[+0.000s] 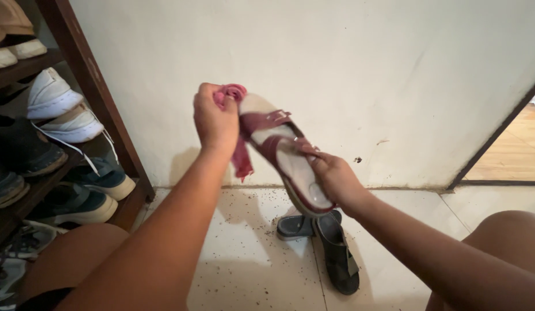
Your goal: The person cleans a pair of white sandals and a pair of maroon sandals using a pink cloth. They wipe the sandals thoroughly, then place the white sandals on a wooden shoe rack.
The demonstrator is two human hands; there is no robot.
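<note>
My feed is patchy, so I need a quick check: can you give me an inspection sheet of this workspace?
Surface: pale tiled floor, scattered with dark specks.
Job's things: maroon sandal held up; pink cloth pressed at its toe end.
Clutter: dark grey sandal pair on the floor below.
Grippers: left hand fisted on the cloth; right hand gripping the sandal's side.
Cables: nothing seen.
Surroundings: wooden shoe rack with sneakers at left, white wall, doorway at right.

A: Where's the sandal (282, 152)?
B: Mid-air before the wall (348, 69), between both hands; left hand (216, 118) with cloth (237, 132) at its upper end, right hand (335, 175) at its lower end.
A: Below?
B: Two sandals (328, 245) on the floor (250, 253), one across the other. Shoe rack (94, 98) far left, doorway (518, 152) right
</note>
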